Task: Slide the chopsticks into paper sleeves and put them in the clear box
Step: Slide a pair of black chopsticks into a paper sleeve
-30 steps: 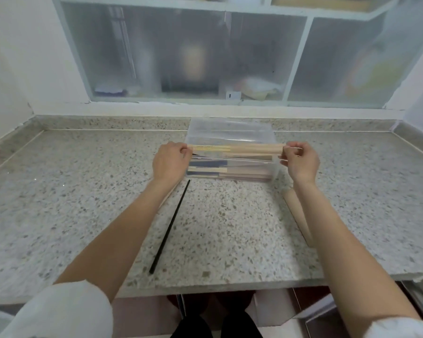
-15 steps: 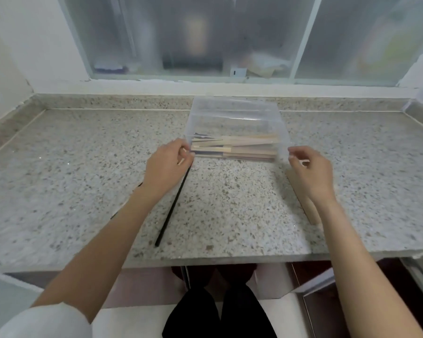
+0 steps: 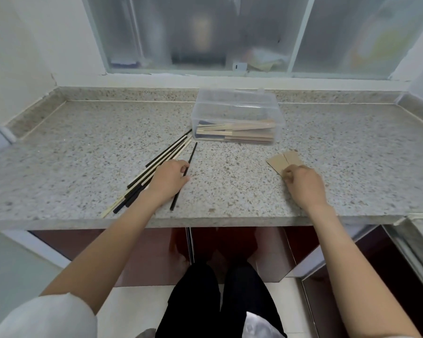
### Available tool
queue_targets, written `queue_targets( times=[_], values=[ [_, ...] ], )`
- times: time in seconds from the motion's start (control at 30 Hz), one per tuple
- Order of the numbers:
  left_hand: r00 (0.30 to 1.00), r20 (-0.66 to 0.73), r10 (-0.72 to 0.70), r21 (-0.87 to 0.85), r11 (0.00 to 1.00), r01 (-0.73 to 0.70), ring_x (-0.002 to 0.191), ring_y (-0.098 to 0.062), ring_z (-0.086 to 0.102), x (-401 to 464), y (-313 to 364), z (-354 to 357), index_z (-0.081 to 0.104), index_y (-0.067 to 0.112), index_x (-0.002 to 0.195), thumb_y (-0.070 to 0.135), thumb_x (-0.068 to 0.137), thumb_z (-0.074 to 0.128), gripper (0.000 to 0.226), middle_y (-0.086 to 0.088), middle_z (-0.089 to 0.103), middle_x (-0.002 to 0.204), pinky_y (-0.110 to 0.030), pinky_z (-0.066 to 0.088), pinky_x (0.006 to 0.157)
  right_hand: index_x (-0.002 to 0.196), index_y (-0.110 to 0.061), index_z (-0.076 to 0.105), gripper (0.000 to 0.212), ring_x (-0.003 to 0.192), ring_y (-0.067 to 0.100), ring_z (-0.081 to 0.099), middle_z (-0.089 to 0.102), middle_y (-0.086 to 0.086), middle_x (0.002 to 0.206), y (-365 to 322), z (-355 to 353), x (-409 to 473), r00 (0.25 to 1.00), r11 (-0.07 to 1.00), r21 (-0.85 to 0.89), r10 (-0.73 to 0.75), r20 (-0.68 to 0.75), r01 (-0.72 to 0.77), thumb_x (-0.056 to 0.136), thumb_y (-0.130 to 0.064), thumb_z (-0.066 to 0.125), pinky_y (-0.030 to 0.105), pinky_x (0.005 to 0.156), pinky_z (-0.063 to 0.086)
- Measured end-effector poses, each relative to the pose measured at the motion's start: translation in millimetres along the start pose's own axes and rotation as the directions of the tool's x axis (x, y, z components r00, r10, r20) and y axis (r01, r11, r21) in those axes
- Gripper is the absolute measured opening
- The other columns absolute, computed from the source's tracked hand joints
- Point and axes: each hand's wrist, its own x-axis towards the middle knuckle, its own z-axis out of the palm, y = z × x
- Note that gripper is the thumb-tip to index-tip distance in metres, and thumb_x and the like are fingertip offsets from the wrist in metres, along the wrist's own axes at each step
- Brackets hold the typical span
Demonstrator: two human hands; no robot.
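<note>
I have the left hand (image 3: 170,180) down on the counter (image 3: 83,147) at about seven o'clock from the clear box (image 3: 237,115), its fingers curled around a single black chopstick (image 3: 184,175) near the middle of its length. The right hand (image 3: 303,185) sits at about five o'clock from the box, fingertips pinching the near end of the brown paper sleeves (image 3: 282,160), which lie flat and seem to be two, side by side. The loose chopsticks (image 3: 156,164), black and pale, lie in a fan just to the left of my left hand, pointing toward the box's near left corner. Inside the box, sleeved pairs are already stacked along the front wall.

I judge the chopstick stiff, light and smooth, so it may roll or slip; I would grip it toward the thick end and lead with the thin tip. The sleeve looks thin and floppy, easy to crease, so I would hold it by the edges near its open mouth without squeezing the mouth flat.
</note>
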Motion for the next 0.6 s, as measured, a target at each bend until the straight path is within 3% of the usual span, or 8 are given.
queue_targets(
  times=[0.1,0.23,0.33,0.47,0.6],
  values=[
    [0.999,0.023,-0.042,-0.037,0.998,0.043,0.092,-0.017,0.057,0,5,-4,0.056,0.011,0.125,0.016,0.087,0.064,0.04,-0.005,0.063,0.107,-0.025,0.043,0.08,0.124,-0.004,0.054,0.033,0.093,0.035,0.057,0.062,0.02,0.104,-4,-7,4,0.998,1.0,0.005,0.005,0.07,-0.006,0.091,-0.005,0.052,0.03,0.066,0.036],
    [0.986,0.078,-0.148,-0.088,0.984,0.155,0.092,-0.015,0.06,3,6,-9,0.062,0.011,0.115,0.02,0.081,0.071,0.036,-0.003,0.066,0.104,-0.025,0.045,0.082,0.13,-0.006,0.045,0.044,0.102,0.034,0.053,0.063,0.018,0.108,-12,-15,8,0.99,0.991,-0.119,-0.04,0.136,0.056,0.087,-0.004,0.054,0.032,0.075,0.037],
    [0.967,0.134,-0.216,-0.093,0.969,0.229,0.095,-0.018,0.061,7,9,-15,0.064,0.011,0.102,0.02,0.079,0.074,0.027,-0.003,0.065,0.097,-0.028,0.046,0.084,0.128,-0.011,0.048,0.039,0.096,0.031,0.057,0.066,0.014,0.104,-16,-17,10,0.99,0.987,-0.148,-0.047,0.129,0.067,0.089,-0.008,0.054,0.034,0.074,0.042],
    [0.948,0.229,-0.22,-0.05,0.97,0.237,0.077,-0.018,0.061,9,17,-23,0.063,0.012,0.09,0.015,0.079,0.071,0.013,-0.002,0.061,0.083,-0.031,0.049,0.083,0.115,-0.014,0.056,0.023,0.083,0.028,0.063,0.068,0.009,0.097,-21,-16,8,0.992,0.991,-0.118,-0.047,0.116,0.061,0.092,-0.017,0.055,0.031,0.065,0.042],
    [0.958,0.208,-0.199,0.032,0.98,0.197,0.069,-0.016,0.055,4,23,-28,0.061,0.015,0.075,0.017,0.075,0.069,0.008,0.0,0.058,0.073,-0.028,0.046,0.067,0.109,-0.014,0.059,0.019,0.083,0.027,0.063,0.068,0.008,0.095,-24,-13,1,0.994,0.992,-0.101,-0.065,0.086,0.073,0.093,-0.023,0.056,0.032,0.067,0.046]
  ],
)
